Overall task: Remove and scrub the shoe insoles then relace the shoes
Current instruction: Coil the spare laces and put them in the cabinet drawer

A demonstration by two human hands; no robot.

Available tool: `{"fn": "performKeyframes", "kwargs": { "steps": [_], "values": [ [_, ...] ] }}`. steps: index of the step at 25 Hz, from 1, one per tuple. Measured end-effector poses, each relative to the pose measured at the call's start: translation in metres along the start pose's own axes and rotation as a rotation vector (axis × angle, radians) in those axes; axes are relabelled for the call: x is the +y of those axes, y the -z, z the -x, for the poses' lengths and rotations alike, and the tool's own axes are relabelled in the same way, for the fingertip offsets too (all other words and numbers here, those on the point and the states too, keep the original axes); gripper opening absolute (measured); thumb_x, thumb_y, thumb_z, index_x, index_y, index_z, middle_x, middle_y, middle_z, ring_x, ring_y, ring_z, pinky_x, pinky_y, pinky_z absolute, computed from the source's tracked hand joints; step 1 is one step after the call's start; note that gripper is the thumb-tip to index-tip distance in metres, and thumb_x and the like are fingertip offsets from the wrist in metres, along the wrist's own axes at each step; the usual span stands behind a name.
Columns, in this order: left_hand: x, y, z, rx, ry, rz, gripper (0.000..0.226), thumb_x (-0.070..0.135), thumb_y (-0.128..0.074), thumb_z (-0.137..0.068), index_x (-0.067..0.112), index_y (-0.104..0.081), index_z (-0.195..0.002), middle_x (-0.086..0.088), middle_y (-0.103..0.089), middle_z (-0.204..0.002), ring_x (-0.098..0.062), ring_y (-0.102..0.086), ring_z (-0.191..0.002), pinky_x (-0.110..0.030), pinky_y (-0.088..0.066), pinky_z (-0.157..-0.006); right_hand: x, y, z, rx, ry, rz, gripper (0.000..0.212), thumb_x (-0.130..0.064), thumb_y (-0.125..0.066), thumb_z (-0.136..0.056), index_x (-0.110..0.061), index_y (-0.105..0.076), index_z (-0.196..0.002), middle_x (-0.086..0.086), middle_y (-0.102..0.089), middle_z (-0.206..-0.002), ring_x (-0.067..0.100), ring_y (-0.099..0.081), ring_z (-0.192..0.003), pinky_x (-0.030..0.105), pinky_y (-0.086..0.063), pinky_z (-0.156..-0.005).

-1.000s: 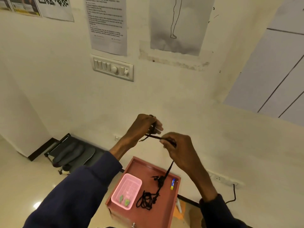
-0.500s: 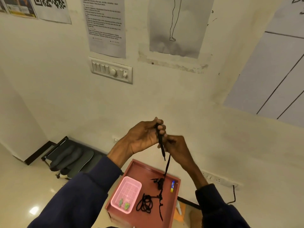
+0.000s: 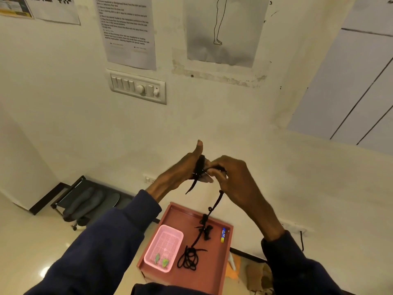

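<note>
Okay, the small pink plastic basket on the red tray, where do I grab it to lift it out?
Probably the far short rim of the small pink plastic basket, pinched from above. It lies flat and open-topped; two green pieces sit at its near end, the coiled black shoelace lies close along its right side, and its left side runs near the wall of the red tray.

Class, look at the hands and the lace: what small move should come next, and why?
Probably wind another turn round the left hand: the lace is wrapped round it, the right hand pinches it alongside, and a knotted tail hangs to the tray.
</note>
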State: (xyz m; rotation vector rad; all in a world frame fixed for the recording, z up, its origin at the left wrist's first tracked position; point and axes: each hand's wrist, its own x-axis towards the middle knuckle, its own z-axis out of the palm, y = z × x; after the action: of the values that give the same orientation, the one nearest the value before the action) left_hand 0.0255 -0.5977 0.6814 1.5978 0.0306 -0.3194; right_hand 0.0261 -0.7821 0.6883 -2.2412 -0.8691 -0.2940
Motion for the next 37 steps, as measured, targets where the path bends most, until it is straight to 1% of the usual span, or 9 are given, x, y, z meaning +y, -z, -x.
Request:
{"fn": "performKeyframes", "kwargs": {
  "steps": [5, 8, 11, 17, 20, 23, 25, 29, 37],
  "values": [
    [0.005, -0.008, 0.009, -0.338, 0.188, 0.360, 0.090, 0.085, -0.010, -0.090, 0.008, -0.055, -0.078, -0.009, -0.051, -0.069, -0.022, -0.050, -0.058, -0.035, -0.051, -0.065, 0.021, -0.005, -0.040, 0.053, 0.005, -0.168, 0.013, -0.008, -0.068, -0.094, -0.016, -0.078, -0.094, -0.007, -0.073, -0.088, 0.008, -0.068, -0.082, 0.027, -0.053, -0.076],
    [0.008, 0.002, 0.009, -0.306, 0.161, 0.654, 0.067, 0.059, -0.023, -0.106, 0.009, -0.056, -0.078, -0.006, -0.049, -0.069, -0.021, -0.049, -0.057, -0.035, -0.049, -0.066, 0.035, -0.029, -0.021, -0.026, -0.254, -0.512, 0.026, -0.008, -0.065, -0.094, -0.028, -0.081, -0.090, 0.008, -0.074, -0.077, 0.020, -0.066, -0.069, 0.040, -0.050, -0.065],
    [0.008, 0.014, 0.003, -0.116, 0.106, 0.813, 0.041, 0.031, -0.034, -0.101, 0.006, -0.060, -0.082, -0.010, -0.054, -0.078, -0.024, -0.055, -0.064, -0.036, -0.053, -0.070, 0.029, -0.061, 0.018, -0.176, -0.372, -0.636, 0.026, -0.011, -0.059, -0.101, -0.021, -0.081, -0.090, 0.006, -0.075, -0.082, 0.016, -0.053, -0.061, 0.033, -0.042, -0.060],
    [-0.009, 0.032, -0.018, 0.202, 0.001, 0.773, 0.043, 0.026, -0.033, -0.106, 0.001, -0.063, -0.088, -0.014, -0.062, -0.082, -0.028, -0.064, -0.073, -0.039, -0.060, -0.080, -0.003, -0.068, 0.030, -0.260, -0.317, -0.427, 0.029, -0.025, -0.063, -0.100, -0.017, -0.078, -0.076, -0.011, -0.078, -0.095, 0.000, -0.071, -0.089, 0.020, -0.053, -0.079],
    [-0.015, 0.037, -0.024, 0.250, -0.035, 0.791, 0.046, 0.027, -0.031, -0.108, 0.000, -0.064, -0.090, -0.015, -0.065, -0.081, -0.029, -0.070, -0.074, -0.042, -0.057, -0.088, -0.013, -0.050, 0.017, -0.283, -0.212, -0.313, 0.031, -0.030, -0.062, -0.100, -0.019, -0.076, -0.075, -0.004, -0.074, -0.077, 0.013, -0.069, -0.074, 0.028, -0.055, -0.075],
    [-0.016, 0.040, -0.028, 0.306, -0.054, 0.833, 0.044, 0.027, -0.033, -0.108, 0.001, -0.063, -0.089, -0.014, -0.066, -0.080, -0.029, -0.070, -0.077, -0.042, -0.056, -0.088, -0.018, -0.032, 0.002, -0.318, -0.148, -0.253, 0.030, -0.027, -0.063, -0.100, -0.017, -0.075, -0.075, -0.009, -0.069, -0.069, 0.006, -0.062, -0.063, 0.014, -0.044, -0.068],
    [-0.014, 0.045, -0.030, 0.347, -0.055, 0.927, 0.040, 0.025, -0.036, -0.108, 0.004, -0.061, -0.085, -0.013, -0.065, -0.079, -0.028, -0.069, -0.076, -0.041, -0.057, -0.087, -0.022, -0.032, -0.003, -0.385, -0.128, -0.184, 0.029, -0.027, -0.063, -0.100, -0.017, -0.075, -0.075, -0.010, -0.070, -0.069, 0.006, -0.064, -0.066, 0.018, -0.048, -0.072],
    [-0.005, 0.057, -0.032, 0.374, -0.056, 0.948, 0.037, 0.020, -0.038, -0.110, 0.006, -0.059, -0.083, -0.012, -0.064, -0.078, -0.028, -0.069, -0.077, -0.040, -0.056, -0.084, -0.028, -0.041, 0.001, -0.382, -0.104, -0.065, 0.030, -0.030, -0.063, -0.100, -0.021, -0.073, -0.072, -0.009, -0.068, -0.067, 0.008, -0.064, -0.064, 0.038, -0.057, -0.078],
    [-0.001, 0.062, -0.028, 0.255, -0.140, 0.636, 0.024, 0.007, -0.041, -0.108, 0.001, -0.063, -0.099, -0.017, -0.069, -0.091, -0.037, -0.073, -0.090, -0.046, -0.056, -0.096, -0.012, -0.030, -0.007, -0.260, -0.150, -0.021, 0.028, -0.029, -0.062, -0.100, -0.023, -0.075, -0.076, -0.012, -0.068, -0.067, 0.005, -0.061, -0.060, 0.027, -0.048, -0.063]
  ]
}}
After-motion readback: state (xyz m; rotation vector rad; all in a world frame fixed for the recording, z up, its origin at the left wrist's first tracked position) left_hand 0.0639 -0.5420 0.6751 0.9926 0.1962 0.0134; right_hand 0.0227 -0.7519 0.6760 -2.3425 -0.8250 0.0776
